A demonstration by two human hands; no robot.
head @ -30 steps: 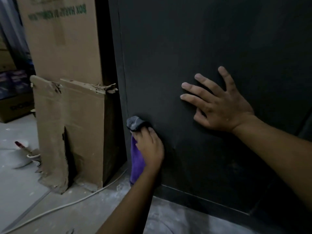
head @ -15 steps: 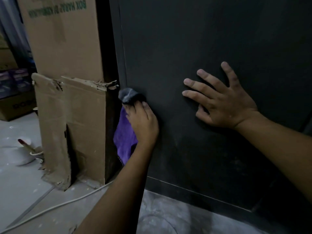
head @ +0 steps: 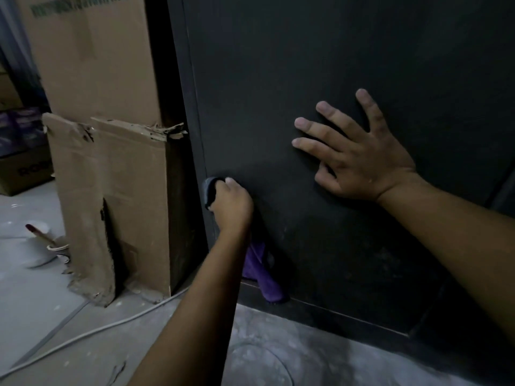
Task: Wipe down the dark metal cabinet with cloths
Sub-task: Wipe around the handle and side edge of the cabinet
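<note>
The left hand (head: 230, 203) squeezes the cloth (head: 260, 270) against the cabinet (head: 320, 51); the right hand (head: 354, 151) lies flat, fingers spread. The hanging cloth end might drag on the dusty floor (head: 264, 355) below.

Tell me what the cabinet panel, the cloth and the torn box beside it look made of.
Cabinet: looks like painted metal, flat matt black, smudged low down. Purple cloth under the left hand: soft, fleecy, probably microfibre; its grey tip could be a second cloth. Box: brown corrugated cardboard, ragged torn top edge.

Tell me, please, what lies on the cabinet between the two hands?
Nothing: the head view shows only bare dark cabinet between the left hand and right hand.
</note>
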